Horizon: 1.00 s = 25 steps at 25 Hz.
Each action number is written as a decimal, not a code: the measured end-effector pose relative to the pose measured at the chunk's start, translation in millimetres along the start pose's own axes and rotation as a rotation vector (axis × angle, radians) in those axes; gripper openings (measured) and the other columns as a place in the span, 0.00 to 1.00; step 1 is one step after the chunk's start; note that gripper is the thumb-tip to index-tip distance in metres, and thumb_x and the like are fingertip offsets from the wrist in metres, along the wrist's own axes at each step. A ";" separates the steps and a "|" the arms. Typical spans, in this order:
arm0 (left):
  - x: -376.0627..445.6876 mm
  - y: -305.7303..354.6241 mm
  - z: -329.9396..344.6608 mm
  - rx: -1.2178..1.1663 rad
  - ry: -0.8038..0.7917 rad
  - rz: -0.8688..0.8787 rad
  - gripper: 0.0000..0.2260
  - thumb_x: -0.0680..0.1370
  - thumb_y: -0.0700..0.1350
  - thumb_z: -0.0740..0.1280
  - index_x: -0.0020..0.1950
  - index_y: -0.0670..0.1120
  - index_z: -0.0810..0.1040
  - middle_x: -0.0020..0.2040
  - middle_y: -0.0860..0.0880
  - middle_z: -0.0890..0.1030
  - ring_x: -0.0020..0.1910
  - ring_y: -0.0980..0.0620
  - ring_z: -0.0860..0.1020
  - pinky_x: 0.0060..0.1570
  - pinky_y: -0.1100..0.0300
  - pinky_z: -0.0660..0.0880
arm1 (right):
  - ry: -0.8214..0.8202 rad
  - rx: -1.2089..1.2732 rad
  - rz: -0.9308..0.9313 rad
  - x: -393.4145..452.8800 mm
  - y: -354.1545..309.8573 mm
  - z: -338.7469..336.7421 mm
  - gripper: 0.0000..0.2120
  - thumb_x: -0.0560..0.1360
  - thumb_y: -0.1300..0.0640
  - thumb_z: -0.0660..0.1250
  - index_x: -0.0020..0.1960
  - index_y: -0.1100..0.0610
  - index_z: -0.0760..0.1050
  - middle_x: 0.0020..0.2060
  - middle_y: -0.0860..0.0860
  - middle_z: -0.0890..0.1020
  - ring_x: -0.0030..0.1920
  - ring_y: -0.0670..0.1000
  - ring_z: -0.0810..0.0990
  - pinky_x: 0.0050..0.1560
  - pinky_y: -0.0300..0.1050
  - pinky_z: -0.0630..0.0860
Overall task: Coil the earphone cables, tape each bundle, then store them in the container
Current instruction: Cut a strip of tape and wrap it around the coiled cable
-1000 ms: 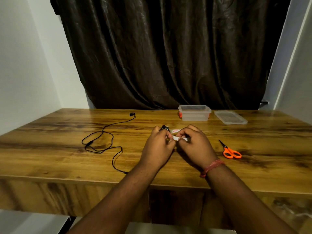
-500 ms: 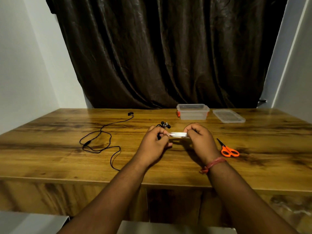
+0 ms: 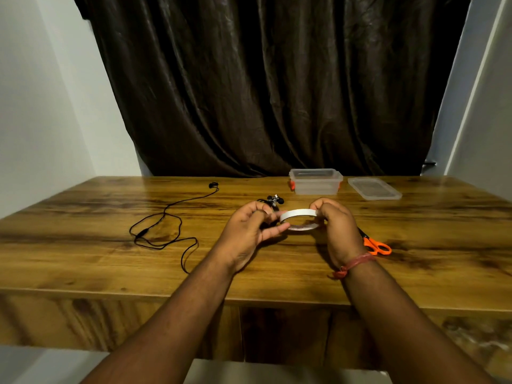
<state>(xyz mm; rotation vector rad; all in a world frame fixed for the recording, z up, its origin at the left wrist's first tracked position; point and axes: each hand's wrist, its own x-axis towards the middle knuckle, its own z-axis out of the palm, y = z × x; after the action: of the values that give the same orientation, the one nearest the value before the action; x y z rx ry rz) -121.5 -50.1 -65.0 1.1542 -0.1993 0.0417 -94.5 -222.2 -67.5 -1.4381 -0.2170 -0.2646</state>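
Above the middle of the wooden table (image 3: 83, 245), my right hand (image 3: 336, 228) grips a white tape roll (image 3: 300, 218) by its right rim. My left hand (image 3: 249, 231) holds a coiled black earphone bundle (image 3: 273, 202), whose earbuds stick out above the fingers, and its fingers touch the roll's left edge. A second black earphone cable (image 3: 163, 225) lies loose and uncoiled on the table to the left. The clear plastic container (image 3: 315, 181) stands open at the back.
The container's clear lid (image 3: 374, 188) lies flat to the right of it. Orange-handled scissors (image 3: 376, 246) rest on the table just right of my right wrist. A dark curtain hangs behind the table, with white walls on both sides.
Both hands have lifted a little and drawn apart. The tape roll, earlier mostly hidden between them, now shows as a full ring between my hands.
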 end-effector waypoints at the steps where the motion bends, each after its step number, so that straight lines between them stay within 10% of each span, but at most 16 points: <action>1: -0.9 1.1 0.3 -0.027 -0.004 -0.009 0.10 0.81 0.33 0.58 0.43 0.39 0.75 0.49 0.37 0.79 0.55 0.43 0.82 0.58 0.45 0.78 | 0.006 0.020 0.008 0.9 0.9 -0.5 0.11 0.66 0.56 0.58 0.29 0.51 0.76 0.29 0.46 0.75 0.40 0.54 0.73 0.46 0.51 0.70; 7: -2.8 7.5 2.4 -0.159 0.002 -0.018 0.07 0.80 0.33 0.60 0.44 0.37 0.74 0.40 0.40 0.74 0.46 0.45 0.83 0.53 0.46 0.80 | -0.027 0.046 -0.010 1.5 1.4 -1.7 0.15 0.76 0.64 0.56 0.36 0.55 0.77 0.33 0.50 0.76 0.40 0.53 0.75 0.45 0.49 0.73; 11: -1.7 8.6 3.1 -0.228 0.058 -0.041 0.06 0.80 0.33 0.61 0.44 0.37 0.74 0.42 0.40 0.74 0.57 0.36 0.77 0.49 0.46 0.82 | 0.042 -0.081 -0.023 1.5 3.3 -1.6 0.09 0.80 0.59 0.61 0.46 0.56 0.79 0.41 0.49 0.81 0.43 0.45 0.80 0.44 0.40 0.75; 25: 5.5 6.8 -2.4 -0.267 0.154 -0.080 0.04 0.81 0.34 0.60 0.47 0.38 0.72 0.44 0.37 0.76 0.56 0.30 0.80 0.57 0.38 0.76 | 0.110 -1.444 -0.195 -13.1 -2.0 -82.4 0.12 0.77 0.49 0.64 0.57 0.52 0.73 0.55 0.53 0.77 0.56 0.56 0.73 0.55 0.53 0.76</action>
<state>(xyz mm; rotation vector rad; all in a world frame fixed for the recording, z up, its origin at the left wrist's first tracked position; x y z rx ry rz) -116.7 -45.5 -58.8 0.8869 -0.0202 0.0322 -108.5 -303.6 -79.7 -2.8190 -0.0456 -0.7445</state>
